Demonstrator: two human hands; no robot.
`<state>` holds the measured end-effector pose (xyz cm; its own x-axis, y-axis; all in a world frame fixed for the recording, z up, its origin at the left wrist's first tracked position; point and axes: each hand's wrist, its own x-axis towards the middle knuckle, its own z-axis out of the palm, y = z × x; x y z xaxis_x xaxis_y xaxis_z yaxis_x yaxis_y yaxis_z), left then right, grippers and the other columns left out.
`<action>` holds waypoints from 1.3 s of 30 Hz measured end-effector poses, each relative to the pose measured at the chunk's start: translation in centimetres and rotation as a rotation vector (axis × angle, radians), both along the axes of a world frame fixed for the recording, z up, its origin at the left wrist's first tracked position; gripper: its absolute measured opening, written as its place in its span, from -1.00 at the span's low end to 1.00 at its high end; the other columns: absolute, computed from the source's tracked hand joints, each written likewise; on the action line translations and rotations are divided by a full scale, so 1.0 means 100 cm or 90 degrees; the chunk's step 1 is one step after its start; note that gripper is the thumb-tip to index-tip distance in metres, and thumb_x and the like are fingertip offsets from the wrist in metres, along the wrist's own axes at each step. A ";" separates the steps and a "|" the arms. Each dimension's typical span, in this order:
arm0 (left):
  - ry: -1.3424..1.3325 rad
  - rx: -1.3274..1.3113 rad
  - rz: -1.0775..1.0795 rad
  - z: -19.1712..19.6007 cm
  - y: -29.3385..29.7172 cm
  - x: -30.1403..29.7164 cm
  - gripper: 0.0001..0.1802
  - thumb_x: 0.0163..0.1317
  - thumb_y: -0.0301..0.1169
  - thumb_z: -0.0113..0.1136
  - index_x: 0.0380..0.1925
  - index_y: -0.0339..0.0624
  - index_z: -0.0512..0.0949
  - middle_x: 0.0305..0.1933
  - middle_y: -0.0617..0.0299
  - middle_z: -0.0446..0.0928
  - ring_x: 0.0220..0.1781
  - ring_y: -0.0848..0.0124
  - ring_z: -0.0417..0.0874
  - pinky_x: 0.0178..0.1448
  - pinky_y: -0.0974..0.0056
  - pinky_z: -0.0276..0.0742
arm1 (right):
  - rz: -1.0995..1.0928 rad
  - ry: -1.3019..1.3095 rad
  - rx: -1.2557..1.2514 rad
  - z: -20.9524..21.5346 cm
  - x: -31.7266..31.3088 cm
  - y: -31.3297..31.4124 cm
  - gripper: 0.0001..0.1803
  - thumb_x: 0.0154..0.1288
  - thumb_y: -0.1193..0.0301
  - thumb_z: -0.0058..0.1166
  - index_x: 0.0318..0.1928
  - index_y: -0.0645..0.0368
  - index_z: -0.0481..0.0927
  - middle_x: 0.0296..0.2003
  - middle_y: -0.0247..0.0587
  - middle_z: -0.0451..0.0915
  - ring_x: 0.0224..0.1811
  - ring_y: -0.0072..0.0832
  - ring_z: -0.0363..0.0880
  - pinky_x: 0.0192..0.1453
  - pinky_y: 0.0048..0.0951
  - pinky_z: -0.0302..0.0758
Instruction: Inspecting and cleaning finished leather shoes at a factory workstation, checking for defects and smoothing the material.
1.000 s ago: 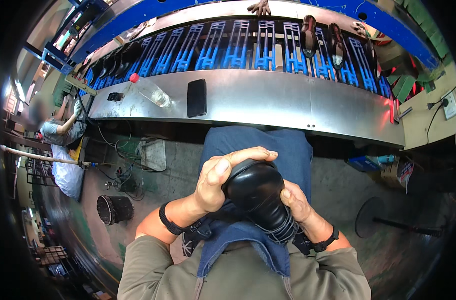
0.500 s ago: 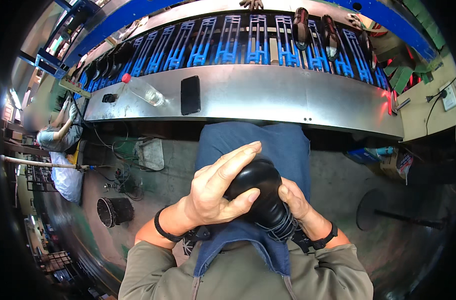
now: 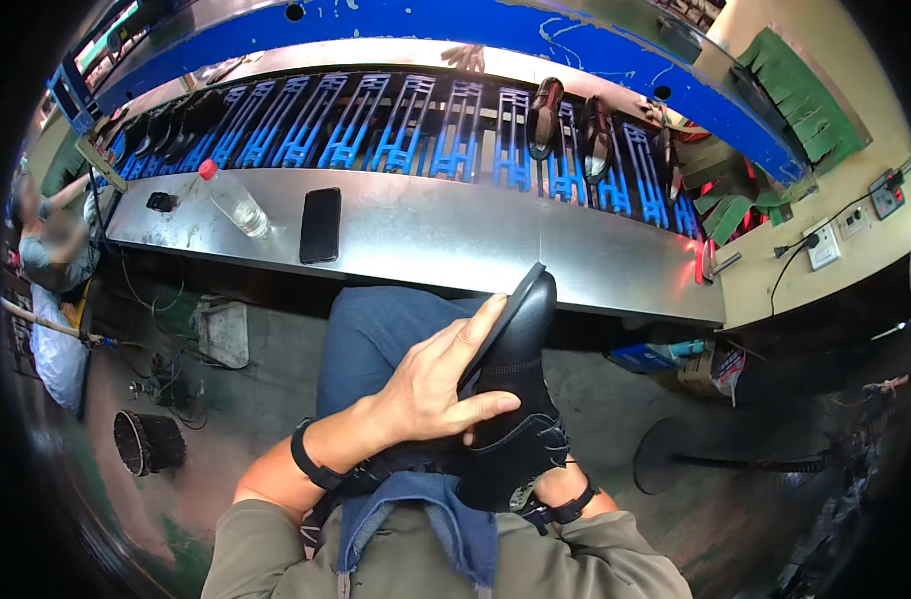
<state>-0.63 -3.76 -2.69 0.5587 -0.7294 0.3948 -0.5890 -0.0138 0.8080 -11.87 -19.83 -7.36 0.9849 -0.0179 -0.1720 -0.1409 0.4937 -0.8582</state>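
A black lace-up shoe (image 3: 515,384) is held up over my lap, its toe pointing away from me and its dark sole turned to the left. My left hand (image 3: 431,384) grips it from the left, with straight fingers along the sole and the thumb across the upper. Behind the shoe's heel end, my right hand is mostly hidden; its wrist with a black band (image 3: 573,499) comes up beside the laces, and the hand bears the shoe from beneath.
Ahead, a metal bench (image 3: 426,235) carries a black phone (image 3: 321,226) and a clear bottle (image 3: 238,203) with a red cap. Blue racks (image 3: 401,135) behind it hold several dark shoes. A bucket (image 3: 148,441) stands left; a round-based stand (image 3: 665,456) lies right. Another person (image 3: 61,240) works far left.
The shoe has swung so its toe points away and its sole edge shows. My left hand has shifted along with it, my right has gone behind it. The view has turned right.
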 end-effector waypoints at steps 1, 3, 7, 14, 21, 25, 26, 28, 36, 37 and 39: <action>0.031 0.045 -0.033 0.002 0.002 0.005 0.06 0.20 -0.14 0.46 0.50 -0.45 0.08 0.38 -0.34 0.38 0.38 -0.12 0.51 0.42 0.10 0.43 | -0.004 0.031 0.038 -0.006 -0.001 0.001 -0.61 0.58 0.19 -0.08 0.16 0.24 0.45 -0.26 0.12 0.65 -0.45 -0.13 0.73 -0.42 -0.23 0.74; 0.032 0.041 -0.046 0.001 0.002 0.012 0.01 0.19 -0.20 0.47 0.49 -0.42 0.14 0.38 -0.32 0.40 0.35 -0.11 0.55 0.38 0.10 0.47 | -0.011 0.097 0.117 -0.018 -0.004 0.004 -0.64 0.57 0.21 -0.06 0.13 0.23 0.45 -0.32 0.10 0.64 -0.48 -0.15 0.72 -0.44 -0.25 0.73; 0.010 -0.012 -0.058 -0.009 0.005 0.021 -0.02 0.17 -0.24 0.48 0.48 -0.42 0.18 0.37 -0.30 0.42 0.26 -0.08 0.63 0.31 0.11 0.55 | -0.030 0.197 0.181 -0.013 -0.003 0.014 -0.72 0.57 0.23 -0.05 0.05 0.18 0.47 -0.48 0.04 0.62 -0.54 -0.17 0.69 -0.50 -0.30 0.70; 0.070 -0.003 -0.061 -0.005 0.015 0.017 -0.03 0.19 -0.26 0.46 0.47 -0.45 0.17 0.36 -0.30 0.43 0.16 -0.07 0.69 0.23 0.14 0.61 | -0.013 0.178 0.243 -0.014 -0.002 0.017 -0.63 0.60 0.18 -0.13 0.16 0.20 0.42 -0.44 0.10 0.64 -0.50 -0.12 0.71 -0.47 -0.26 0.71; 0.057 -0.048 -0.008 0.012 0.022 0.004 0.03 0.18 -0.25 0.48 0.52 -0.38 0.08 0.23 -0.31 0.53 0.13 -0.11 0.68 0.18 0.08 0.62 | -0.063 0.052 0.042 0.004 0.007 0.031 -0.48 0.63 0.08 -0.23 0.29 0.24 0.38 -0.11 0.15 0.65 -0.19 -0.08 0.74 -0.10 -0.20 0.74; 0.330 -0.084 0.141 0.013 0.020 -0.007 0.03 0.12 -0.27 0.53 0.46 -0.36 0.09 0.35 -0.14 0.41 0.36 0.12 0.51 0.40 0.13 0.44 | -0.080 0.000 0.022 0.020 0.014 0.039 -0.44 0.65 0.07 -0.30 0.30 0.30 0.39 0.09 -0.05 0.59 0.06 -0.29 0.63 0.20 -0.28 0.55; 0.430 -0.152 0.183 0.005 0.018 0.000 -0.08 0.15 -0.30 0.51 0.40 -0.35 0.18 0.27 -0.05 0.47 0.29 0.21 0.55 0.36 0.15 0.46 | -0.076 -0.060 -0.298 0.020 0.018 0.039 -0.44 0.65 0.08 -0.28 0.29 0.31 0.39 0.06 -0.10 0.61 0.01 -0.31 0.62 0.14 -0.30 0.54; 0.579 -0.299 0.134 0.003 0.032 0.014 -0.36 0.26 -0.31 0.36 0.25 -0.33 0.34 0.10 0.08 0.55 0.12 0.36 0.60 0.26 0.19 0.54 | -0.110 -0.098 -0.430 0.031 0.024 0.052 -0.52 0.58 0.09 -0.07 0.10 0.32 0.48 -0.28 -0.04 0.67 -0.27 -0.29 0.65 -0.07 -0.32 0.57; 0.845 -0.345 -0.003 -0.029 0.068 0.024 -0.37 0.31 -0.15 0.23 0.26 -0.31 0.38 0.08 0.02 0.61 0.08 0.26 0.70 0.20 0.18 0.63 | -0.016 -0.305 -0.665 0.046 0.072 0.008 -0.68 0.31 0.32 0.29 -0.09 0.26 0.52 -0.73 -0.29 0.45 -0.74 -0.42 0.45 -0.57 -0.39 0.39; 0.839 -0.335 0.035 -0.033 0.064 0.021 -0.29 0.28 -0.01 0.25 0.23 -0.35 0.44 0.04 -0.02 0.65 -0.01 0.20 0.74 0.16 0.12 0.69 | 0.029 -0.309 -0.620 0.049 0.083 0.006 -0.60 0.31 0.31 0.29 0.01 0.27 0.47 -0.70 -0.26 0.48 -0.74 -0.39 0.45 -0.56 -0.38 0.39; 0.851 -0.325 0.008 -0.027 0.061 0.019 -0.26 0.25 0.01 0.27 0.24 -0.34 0.44 0.04 -0.02 0.64 0.00 0.19 0.73 0.17 0.12 0.68 | 0.069 -0.314 -0.571 0.052 0.097 0.008 -0.51 0.31 0.29 0.30 0.12 0.28 0.43 -0.67 -0.23 0.50 -0.74 -0.37 0.45 -0.55 -0.38 0.39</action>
